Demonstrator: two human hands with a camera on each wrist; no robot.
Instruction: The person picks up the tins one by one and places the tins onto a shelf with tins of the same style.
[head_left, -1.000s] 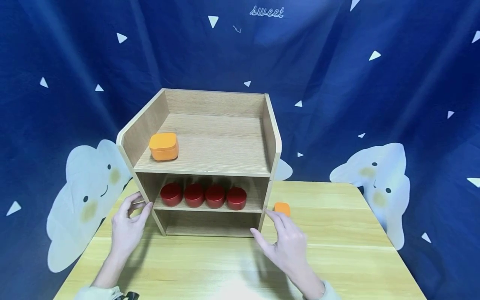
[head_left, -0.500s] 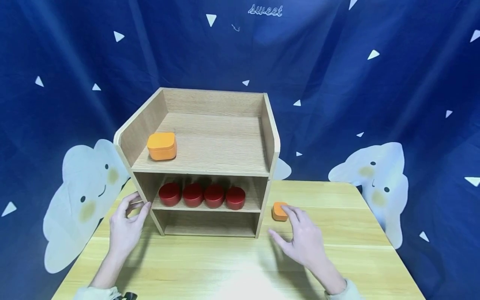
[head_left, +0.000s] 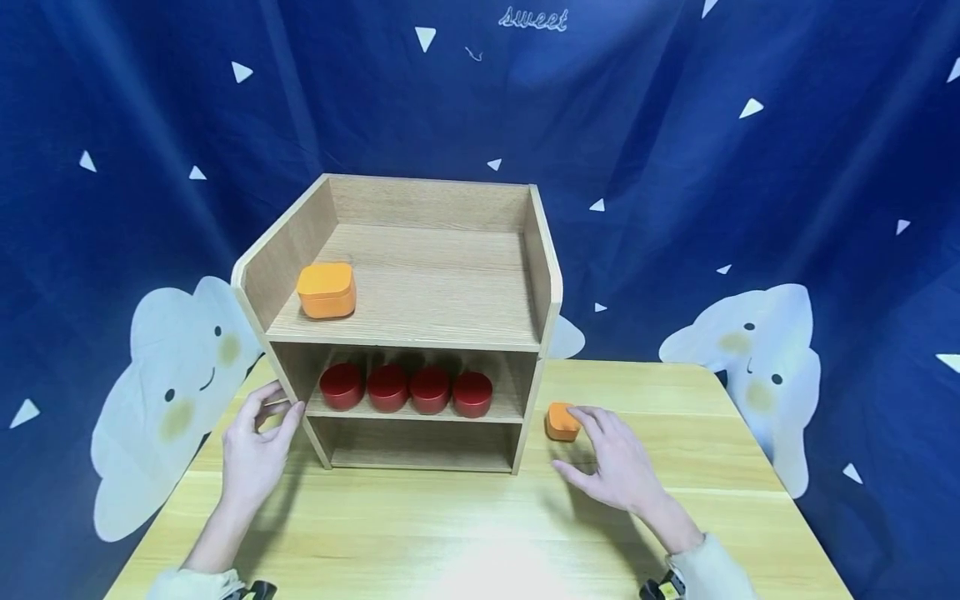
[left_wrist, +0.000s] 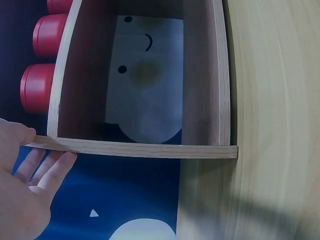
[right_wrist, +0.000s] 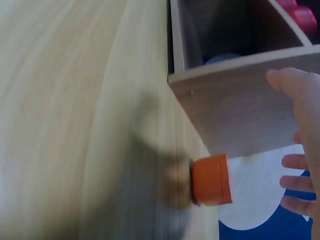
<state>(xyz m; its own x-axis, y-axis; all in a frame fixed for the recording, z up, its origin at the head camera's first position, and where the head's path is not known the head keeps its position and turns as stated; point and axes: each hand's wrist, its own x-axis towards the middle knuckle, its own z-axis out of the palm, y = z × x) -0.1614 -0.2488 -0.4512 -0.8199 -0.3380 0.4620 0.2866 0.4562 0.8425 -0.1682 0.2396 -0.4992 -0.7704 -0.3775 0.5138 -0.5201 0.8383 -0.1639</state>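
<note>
A small wooden shelf stands on the table, with an orange rounded box at the left of its top board. My left hand grips the front edge of the shelf's left side panel, thumb on one face and fingers on the other. To the right of the shelf, a second orange box sits on the table. Over the table near that box is my right hand, fingers spread and holding nothing. Its fingertips overlap the box's right edge in the head view; the right wrist view shows them apart.
Several round red tins line the shelf's middle board, while the lower compartment lies beneath. A blue curtain with cloud prints hangs behind the wooden table.
My right hand has moved right, away from the shelf's right side to the orange box on the table. My left hand keeps its grip on the shelf.
</note>
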